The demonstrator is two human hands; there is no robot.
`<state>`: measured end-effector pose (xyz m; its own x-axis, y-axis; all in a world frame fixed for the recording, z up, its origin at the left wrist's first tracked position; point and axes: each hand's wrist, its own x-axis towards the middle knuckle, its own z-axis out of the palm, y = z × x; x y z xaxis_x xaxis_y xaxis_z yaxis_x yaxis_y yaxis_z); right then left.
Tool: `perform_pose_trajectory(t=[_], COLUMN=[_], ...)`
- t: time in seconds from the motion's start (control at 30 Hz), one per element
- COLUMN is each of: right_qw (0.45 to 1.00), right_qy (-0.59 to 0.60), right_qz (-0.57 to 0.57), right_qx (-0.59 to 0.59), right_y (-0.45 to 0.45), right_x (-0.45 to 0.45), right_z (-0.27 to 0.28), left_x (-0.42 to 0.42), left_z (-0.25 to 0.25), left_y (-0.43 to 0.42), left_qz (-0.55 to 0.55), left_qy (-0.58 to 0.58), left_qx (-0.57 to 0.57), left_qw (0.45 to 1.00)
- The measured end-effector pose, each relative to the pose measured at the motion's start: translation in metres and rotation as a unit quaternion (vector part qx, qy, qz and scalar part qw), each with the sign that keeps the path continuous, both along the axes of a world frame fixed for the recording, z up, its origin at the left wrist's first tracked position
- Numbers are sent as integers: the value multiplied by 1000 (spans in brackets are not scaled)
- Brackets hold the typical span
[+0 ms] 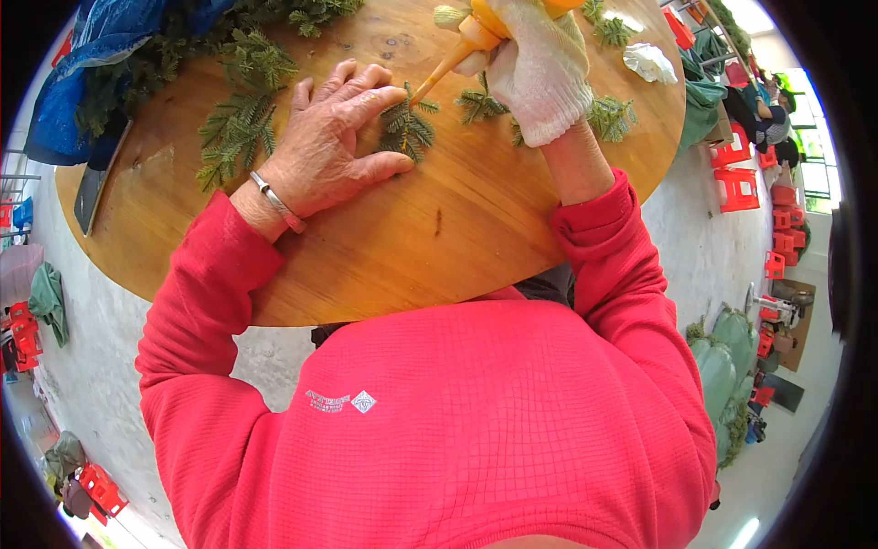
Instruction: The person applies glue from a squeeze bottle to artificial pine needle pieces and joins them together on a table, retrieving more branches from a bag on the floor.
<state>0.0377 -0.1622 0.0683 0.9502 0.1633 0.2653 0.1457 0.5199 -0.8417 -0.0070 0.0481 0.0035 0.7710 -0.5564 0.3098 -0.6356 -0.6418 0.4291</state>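
Pullover: the person wears pink-red sleeves, and a metal bracelet [265, 188] circles the left wrist.
Left hand [340, 137]: bare, palm down on the wooden table [412, 247], its thumb set apart from the fingers; thumb and fingertips reach the edge of the sprig.
Sprig [405, 128]: small and green, lying flat on the table just beside the left hand, between the two hands.
Right hand [541, 69]: in a whitish knit glove, closed around the yellow bottle [485, 29].
Bottle: tilted, its long nozzle pointing down to the sprig's upper end.
Around them: larger green cuttings [240, 128] lie left of the left hand; a crumpled white item [650, 63] lies near the table's right edge.
Far left: blue plastic [69, 96] beside piled greenery [146, 78].
Beyond the table: red stools [737, 188] stand on the grey floor [709, 261].
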Motion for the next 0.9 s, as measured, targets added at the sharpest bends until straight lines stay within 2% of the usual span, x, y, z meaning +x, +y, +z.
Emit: perform_pose_trajectory(t=[0.07, 0.17, 0.27, 0.37, 0.57, 0.67, 0.9], right_qw=[1000, 998, 1000, 999, 999, 1000, 1000], right_qy=[9, -50, -7, -31, 5, -11, -12], right_qz=[-13, 20, -12, 20, -29, -2, -3], right_qx=[-5, 13, 2, 26, -25, 10, 4], right_y=[0, -4, 0, -1, 0, -2, -1], right_x=[0, 11, 1, 2, 2, 2, -1], right_z=[2, -11, -1, -2, -1, 0, 2], left_x=[0, 0, 1, 0, 0, 0, 0], left_z=[0, -2, -1, -2, -4, -3, -2], left_y=[0, 1, 0, 0, 0, -1, -1], left_qz=[-1, -3, -3, 0, 3, 1, 0], left_qy=[0, -2, -3, -7, -18, -20, -20], left_qx=[-4, -8, -10, -11, -10, -7, -8], left_qw=[1000, 1000, 1000, 1000, 1000, 1000, 1000])
